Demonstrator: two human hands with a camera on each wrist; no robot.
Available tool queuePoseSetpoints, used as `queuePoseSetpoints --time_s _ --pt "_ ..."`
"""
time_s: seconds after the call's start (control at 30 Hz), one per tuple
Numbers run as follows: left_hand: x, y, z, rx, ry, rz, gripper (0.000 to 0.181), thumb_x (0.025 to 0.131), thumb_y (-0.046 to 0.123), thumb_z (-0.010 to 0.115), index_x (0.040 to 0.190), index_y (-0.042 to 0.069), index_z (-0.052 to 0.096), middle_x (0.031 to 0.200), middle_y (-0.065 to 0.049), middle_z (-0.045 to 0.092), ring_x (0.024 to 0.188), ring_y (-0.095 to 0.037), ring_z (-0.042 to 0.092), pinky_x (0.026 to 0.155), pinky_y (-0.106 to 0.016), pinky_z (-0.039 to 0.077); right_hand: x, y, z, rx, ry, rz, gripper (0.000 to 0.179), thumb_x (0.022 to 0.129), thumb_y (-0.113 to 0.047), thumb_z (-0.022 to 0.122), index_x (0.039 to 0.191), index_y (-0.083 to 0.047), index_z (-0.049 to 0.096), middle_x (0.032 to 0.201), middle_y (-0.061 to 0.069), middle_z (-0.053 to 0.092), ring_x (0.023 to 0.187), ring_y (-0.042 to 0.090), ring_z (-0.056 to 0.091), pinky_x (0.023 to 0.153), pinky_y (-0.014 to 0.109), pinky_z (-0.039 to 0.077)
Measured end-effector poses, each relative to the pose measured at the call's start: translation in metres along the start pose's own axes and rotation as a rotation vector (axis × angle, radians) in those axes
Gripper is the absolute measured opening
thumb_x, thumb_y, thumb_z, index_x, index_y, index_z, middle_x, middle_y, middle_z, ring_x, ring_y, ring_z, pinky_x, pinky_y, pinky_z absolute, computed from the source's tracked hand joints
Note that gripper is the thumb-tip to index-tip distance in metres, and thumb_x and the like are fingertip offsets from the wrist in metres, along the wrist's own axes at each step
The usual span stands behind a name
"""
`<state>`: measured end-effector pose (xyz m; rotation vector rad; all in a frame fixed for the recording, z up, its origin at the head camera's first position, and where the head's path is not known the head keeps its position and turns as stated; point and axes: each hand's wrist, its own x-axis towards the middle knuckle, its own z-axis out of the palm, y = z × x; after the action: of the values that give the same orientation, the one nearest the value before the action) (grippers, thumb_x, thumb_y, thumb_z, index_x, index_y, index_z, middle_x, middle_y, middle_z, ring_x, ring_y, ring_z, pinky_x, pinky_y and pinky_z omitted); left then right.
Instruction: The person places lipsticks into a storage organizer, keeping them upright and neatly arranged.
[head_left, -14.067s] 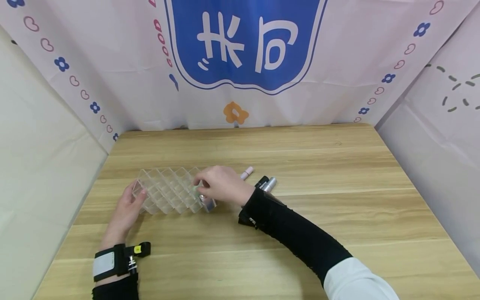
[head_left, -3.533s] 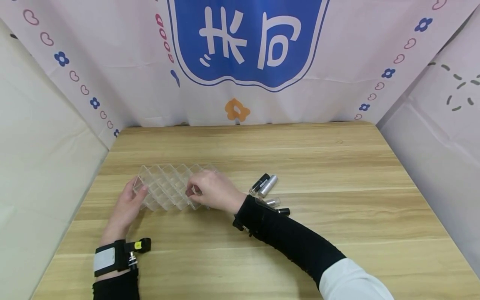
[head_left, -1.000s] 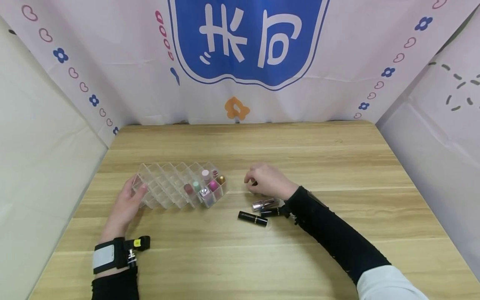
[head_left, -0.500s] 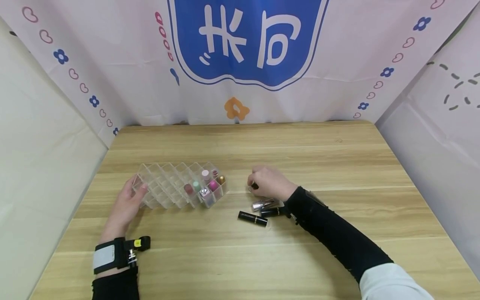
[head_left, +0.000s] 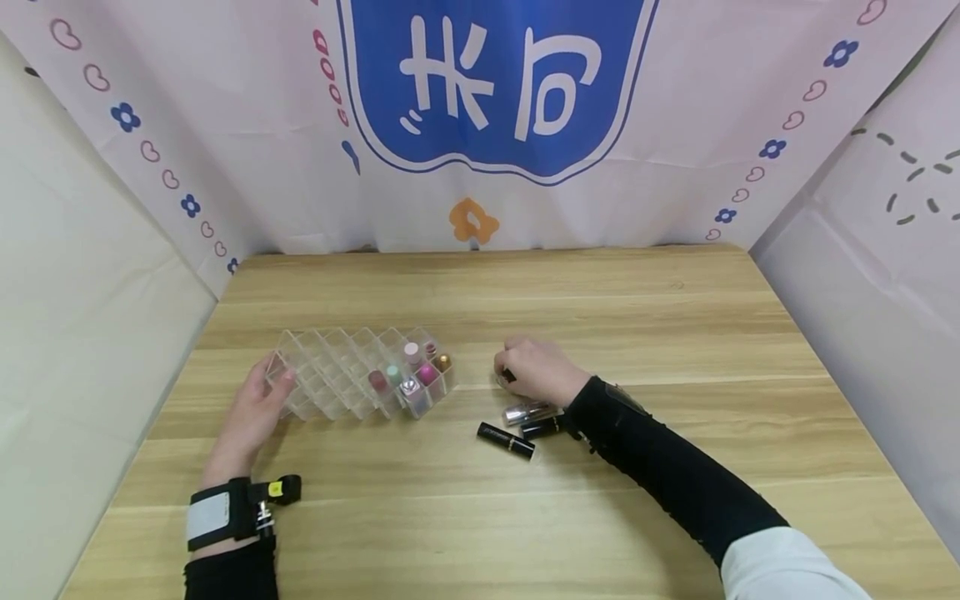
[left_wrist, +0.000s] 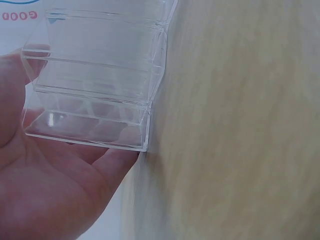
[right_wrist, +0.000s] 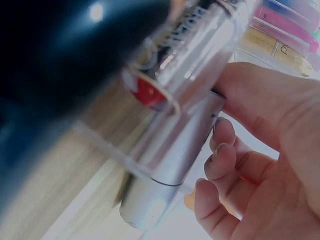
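My left hand (head_left: 253, 408) grips the left end of a clear acrylic lipstick organizer (head_left: 330, 375), thumb on the near side. In the left wrist view, the organizer's clear end wall (left_wrist: 90, 127) rests against the fingers. Several lipsticks and small bottles stand in its right-hand cells, among them a magenta cap (head_left: 427, 373) and a pink cap (head_left: 412, 352). My right hand (head_left: 538, 371) is bent over the table right of the organizer, pinching a black lipstick (head_left: 508, 376), mostly hidden by the fingers. A silver lipstick tube (right_wrist: 160, 190) lies right by these fingers in the right wrist view.
Below the right hand lie a clear-and-silver lipstick (head_left: 527, 412) and a black tube (head_left: 542, 427). Another black lipstick (head_left: 506, 441) lies nearer the front. The wooden table (head_left: 637, 308) meets a printed curtain (head_left: 645, 208) at the back.
Since 3.5 s ago my right hand has left the organizer and moved right to the loose lipsticks, shifting only slightly in the last second. The pink tube lying loose 14 s ago is gone from the table.
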<state>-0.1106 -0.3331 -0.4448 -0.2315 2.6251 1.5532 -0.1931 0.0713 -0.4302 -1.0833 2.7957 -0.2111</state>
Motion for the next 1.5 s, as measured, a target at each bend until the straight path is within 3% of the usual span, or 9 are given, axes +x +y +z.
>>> queuePoseSetpoints --time_s 0.33,0.73,1.07,1.5 --pt "0.004 -0.003 0.000 0.001 -0.007 -0.009 0.071 0.105 0.043 0.036 0.158 0.008 0.004 0.162 -0.027 0.011 0.144 -0.054 0.019 0.113 -0.072 0.020 0.001 0.000 -0.001 0.010 -0.008 -0.006 0.018 0.082 -0.018 0.078 0.099 -0.019 0.072 0.091 0.000 0.064 0.075 0.013 0.057 0.061 0.025 0.048" --pt "-0.001 0.001 0.000 0.006 0.001 -0.010 0.075 0.104 0.048 0.036 0.158 0.007 0.005 0.163 -0.026 0.011 0.144 -0.055 0.018 0.111 -0.074 0.020 -0.002 0.005 -0.011 0.095 0.046 -0.005 0.019 0.084 -0.022 0.077 0.102 -0.019 0.069 0.098 -0.002 0.068 0.082 0.012 0.063 0.072 0.026 0.053" --pt "-0.001 0.000 0.000 0.002 -0.004 -0.017 0.074 0.104 0.047 0.036 0.158 0.007 0.004 0.162 -0.027 0.012 0.145 -0.054 0.018 0.112 -0.073 0.020 -0.005 0.007 -0.025 0.180 0.094 0.033 0.018 0.088 -0.021 0.074 0.104 -0.017 0.068 0.082 -0.006 0.065 0.070 0.007 0.057 0.060 0.022 0.048" --pt "0.000 -0.001 0.000 -0.003 -0.007 -0.011 0.075 0.104 0.048 0.036 0.158 0.007 0.005 0.162 -0.027 0.012 0.145 -0.054 0.017 0.112 -0.073 0.019 0.001 0.004 -0.033 0.232 0.139 0.084 0.015 0.092 -0.025 0.069 0.104 -0.016 0.067 0.088 -0.005 0.070 0.070 0.006 0.061 0.061 0.020 0.049"
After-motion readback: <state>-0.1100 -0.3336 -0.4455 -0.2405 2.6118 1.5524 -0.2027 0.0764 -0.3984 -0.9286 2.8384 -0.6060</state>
